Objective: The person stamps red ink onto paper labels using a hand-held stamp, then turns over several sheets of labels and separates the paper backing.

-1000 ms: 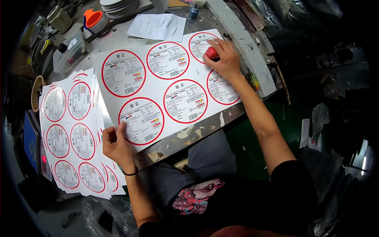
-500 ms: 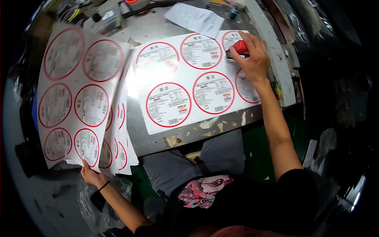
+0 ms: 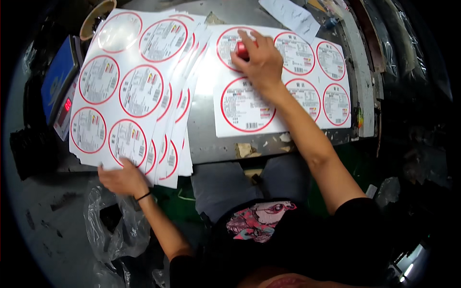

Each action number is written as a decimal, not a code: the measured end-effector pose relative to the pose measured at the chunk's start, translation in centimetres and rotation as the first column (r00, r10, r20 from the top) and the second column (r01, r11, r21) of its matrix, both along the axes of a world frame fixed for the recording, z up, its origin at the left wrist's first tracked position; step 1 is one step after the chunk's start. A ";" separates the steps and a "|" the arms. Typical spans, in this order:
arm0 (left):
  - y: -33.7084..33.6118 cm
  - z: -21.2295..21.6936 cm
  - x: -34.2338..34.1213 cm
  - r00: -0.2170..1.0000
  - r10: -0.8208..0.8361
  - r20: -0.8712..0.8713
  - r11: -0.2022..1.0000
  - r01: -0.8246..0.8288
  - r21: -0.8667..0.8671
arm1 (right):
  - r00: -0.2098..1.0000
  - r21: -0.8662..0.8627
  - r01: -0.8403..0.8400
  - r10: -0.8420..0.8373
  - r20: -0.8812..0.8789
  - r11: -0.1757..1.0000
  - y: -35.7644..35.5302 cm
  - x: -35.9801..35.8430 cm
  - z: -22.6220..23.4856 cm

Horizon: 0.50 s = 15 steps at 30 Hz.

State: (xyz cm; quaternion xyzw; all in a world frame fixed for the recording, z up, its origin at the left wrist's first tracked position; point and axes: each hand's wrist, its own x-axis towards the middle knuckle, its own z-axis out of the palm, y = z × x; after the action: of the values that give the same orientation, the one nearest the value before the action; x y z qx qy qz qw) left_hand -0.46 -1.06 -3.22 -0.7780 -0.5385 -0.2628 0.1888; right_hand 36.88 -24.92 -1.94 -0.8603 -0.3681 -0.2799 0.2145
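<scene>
Label sheets: a fanned stack of white sheets with red-ringed round labels lies at the left of the grey worktable, its near edge overhanging the table's front.
Handling: thin, light and floppy by the look of them, glossy (glare shows on the top sheet), so likely to slide over one another; best taken at a free corner or edge.
Left hand: nearest of all, at the stack's lower edge, fingers curled under and thumb on top, pinching the overhanging sheets.
Single sheet: lies flat at the table's middle and right, six round labels on it, apart from the stack.
Right hand: farther in, resting on that sheet over the upper-left label, fingers closed round a small red stamp pressed down on the paper.
Scale: blue-topped, with a red display, left of the stack.
Far edge: a paper cup beyond the stack, and a loose paper slip.
</scene>
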 end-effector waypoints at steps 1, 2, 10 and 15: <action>-2.2 1.9 2.8 0.991 -0.118 0.057 0.989 0.122 -0.088 | 1.000 0.022 -0.014 0.014 0.015 1.000 -0.5 0.0 0.8; -3.7 2.5 4.9 0.926 -0.211 0.314 0.916 0.299 -0.266 | 0.995 0.088 -0.049 0.041 0.096 0.995 -0.8 -0.8 2.5; -15.1 1.6 20.7 0.823 -0.479 0.306 0.630 0.564 -0.534 | 0.974 -0.059 -0.167 0.155 -0.164 0.984 -7.9 -13.2 2.1; -15.1 0.1 21.8 0.850 -0.387 0.358 0.573 0.525 -0.629 | 0.996 0.096 0.087 -0.089 0.015 0.992 -16.4 -10.1 7.2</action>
State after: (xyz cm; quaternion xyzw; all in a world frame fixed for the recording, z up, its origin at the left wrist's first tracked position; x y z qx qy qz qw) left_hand 21.33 -16.17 -3.11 -0.8741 -0.3918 -0.1450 -0.2480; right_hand 26.73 -41.28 5.24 -0.8619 -0.3180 -0.3145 0.2390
